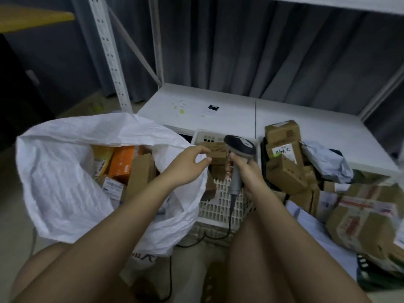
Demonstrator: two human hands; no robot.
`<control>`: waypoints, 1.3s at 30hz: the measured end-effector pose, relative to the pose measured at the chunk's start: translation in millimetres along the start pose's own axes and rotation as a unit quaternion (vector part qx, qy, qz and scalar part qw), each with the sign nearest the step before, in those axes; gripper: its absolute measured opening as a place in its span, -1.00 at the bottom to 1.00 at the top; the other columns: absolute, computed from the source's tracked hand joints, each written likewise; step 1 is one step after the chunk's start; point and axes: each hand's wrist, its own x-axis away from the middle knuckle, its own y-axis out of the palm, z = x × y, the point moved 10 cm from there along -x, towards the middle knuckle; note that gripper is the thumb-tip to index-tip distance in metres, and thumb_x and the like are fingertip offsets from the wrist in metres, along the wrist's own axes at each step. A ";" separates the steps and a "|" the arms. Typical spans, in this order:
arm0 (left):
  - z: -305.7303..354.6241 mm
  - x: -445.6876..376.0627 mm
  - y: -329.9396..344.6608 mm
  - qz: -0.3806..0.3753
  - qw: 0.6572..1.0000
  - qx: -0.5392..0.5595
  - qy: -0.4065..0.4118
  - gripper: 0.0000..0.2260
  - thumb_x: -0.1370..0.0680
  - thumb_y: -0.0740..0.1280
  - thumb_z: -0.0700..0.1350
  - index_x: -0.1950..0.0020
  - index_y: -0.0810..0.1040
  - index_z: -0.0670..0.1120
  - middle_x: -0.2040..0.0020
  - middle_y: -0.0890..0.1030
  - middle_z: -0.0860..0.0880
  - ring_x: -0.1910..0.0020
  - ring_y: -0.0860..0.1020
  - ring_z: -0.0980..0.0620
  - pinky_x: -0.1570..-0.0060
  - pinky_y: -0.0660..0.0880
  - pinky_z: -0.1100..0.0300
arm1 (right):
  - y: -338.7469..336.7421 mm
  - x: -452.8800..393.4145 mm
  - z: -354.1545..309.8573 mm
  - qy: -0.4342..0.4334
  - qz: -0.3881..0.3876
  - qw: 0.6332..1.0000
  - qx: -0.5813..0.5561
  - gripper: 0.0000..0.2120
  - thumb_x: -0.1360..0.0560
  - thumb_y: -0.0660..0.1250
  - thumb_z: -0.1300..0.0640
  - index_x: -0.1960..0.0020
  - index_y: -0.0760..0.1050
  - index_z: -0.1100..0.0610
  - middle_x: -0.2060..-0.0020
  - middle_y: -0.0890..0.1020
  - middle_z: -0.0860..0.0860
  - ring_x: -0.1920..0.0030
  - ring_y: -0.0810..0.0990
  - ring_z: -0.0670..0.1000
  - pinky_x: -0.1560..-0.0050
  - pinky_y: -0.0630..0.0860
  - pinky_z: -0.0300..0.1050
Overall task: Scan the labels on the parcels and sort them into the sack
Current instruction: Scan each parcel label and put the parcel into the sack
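Note:
The white woven sack [65, 171] stands open at the left, with brown, orange and labelled parcels [140, 169] inside. My left hand [185, 166] reaches over the sack's right rim, fingers loosely curved, thumb and forefinger apart, tips at the edge of a small brown box [217, 149] in the white slotted basket [218, 206]. It holds nothing that I can make out. My right hand [249, 173] grips the grey handle of the barcode scanner [240, 145], whose dark head points away from me over the basket.
A heap of cardboard parcels [284, 162] and a grey mail bag [325, 160] lie at the right, with larger taped boxes [358, 219] nearer me. A low white shelf board [229, 114] and metal rack posts [107, 53] stand behind. The scanner's black cable [196, 239] trails on the floor.

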 end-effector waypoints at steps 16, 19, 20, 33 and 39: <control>-95.6 -169.5 165.9 -0.057 0.981 0.045 -0.182 -0.67 -0.63 0.21 -0.09 -0.37 0.36 -0.15 -0.28 0.50 -0.16 -0.12 0.50 -0.08 -0.01 0.35 0.21 | -99.7 -132.9 74.5 0.092 0.060 0.993 -0.038 -0.69 -0.58 0.34 0.03 -0.27 0.46 0.12 0.21 0.57 0.01 0.31 0.56 -0.05 0.28 0.53 -0.17; -125.8 -198.3 177.7 -0.017 0.980 0.074 -0.183 -0.65 -0.63 0.22 -0.09 -0.40 0.32 -0.14 -0.36 0.43 -0.14 -0.30 0.42 -0.11 -0.18 0.32 0.15 | -95.1 -167.5 101.4 0.114 0.069 0.989 -0.056 -0.91 -0.58 0.33 0.05 0.01 0.52 0.06 0.29 0.56 0.02 0.29 0.54 -0.01 0.11 0.52 -0.06; -136.7 -207.8 181.8 -0.010 0.979 0.073 -0.188 -0.63 -0.63 0.23 -0.08 -0.41 0.32 -0.13 -0.38 0.41 -0.12 -0.35 0.39 -0.12 -0.25 0.30 0.11 | -93.0 -178.6 110.5 0.122 0.073 0.988 -0.060 -0.91 -0.58 0.33 0.04 0.05 0.52 0.05 0.29 0.57 0.01 0.28 0.54 -0.01 0.10 0.52 -0.05; -273.3 -286.0 190.6 0.083 0.964 0.023 -0.250 -0.43 -0.59 0.22 0.07 -0.54 0.12 -0.05 -0.49 0.25 -0.17 -0.46 0.21 -0.21 -0.44 0.18 -0.14 | -64.9 -292.5 173.5 0.116 0.154 0.981 -0.035 -0.45 -0.57 0.33 0.02 -0.50 0.26 0.12 -0.34 0.48 0.07 -0.31 0.45 0.08 -0.28 0.37 -0.15; -275.4 -292.9 204.1 0.070 0.967 -0.047 -0.239 -0.53 -0.61 0.20 0.08 -0.48 0.25 -0.05 -0.56 0.01 -0.15 -0.53 -0.08 -0.20 -0.47 -0.03 -0.10 | -51.1 -313.2 179.0 0.059 0.193 0.978 0.050 -0.34 -0.52 0.42 0.09 -0.51 0.20 0.11 -0.37 0.47 0.09 -0.33 0.47 0.14 -0.33 0.43 0.11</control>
